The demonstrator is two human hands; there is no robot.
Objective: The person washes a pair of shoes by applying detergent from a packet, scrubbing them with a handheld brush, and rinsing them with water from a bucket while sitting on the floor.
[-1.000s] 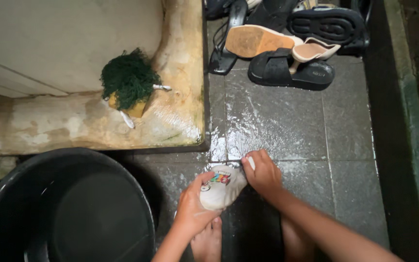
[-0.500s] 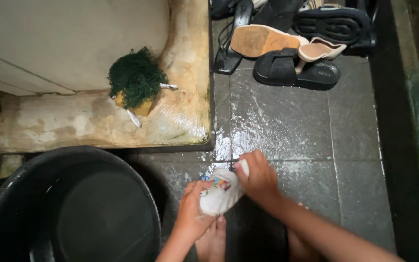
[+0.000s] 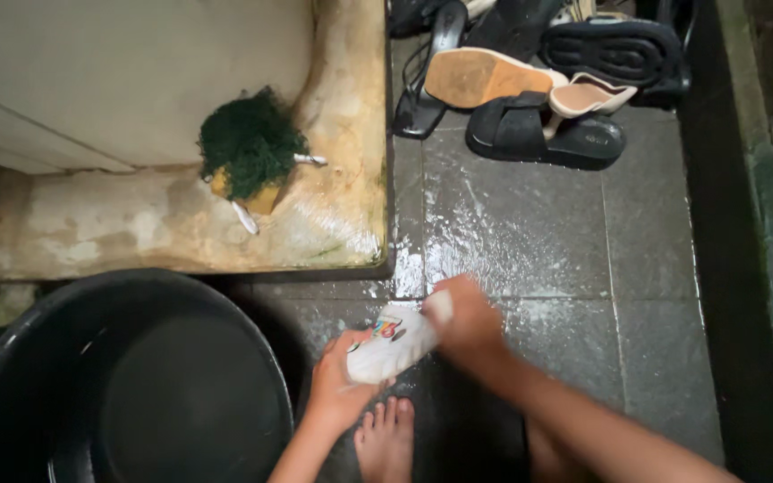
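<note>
Gripping small white shoe, colourful side patch, soapy

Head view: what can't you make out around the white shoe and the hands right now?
- Right hand: motion-blurred; a pale object at its fingertips cannot be identified.
- White shoe: its underside and heel end are covered by the left hand.
- Black basin: cut off by the left and bottom edges; too dark to tell its contents.
- Pile of sandals: cropped by the top edge.

Wet dark grey floor tiles, stained concrete ledge at left, pale wall far left, dim light.
</note>
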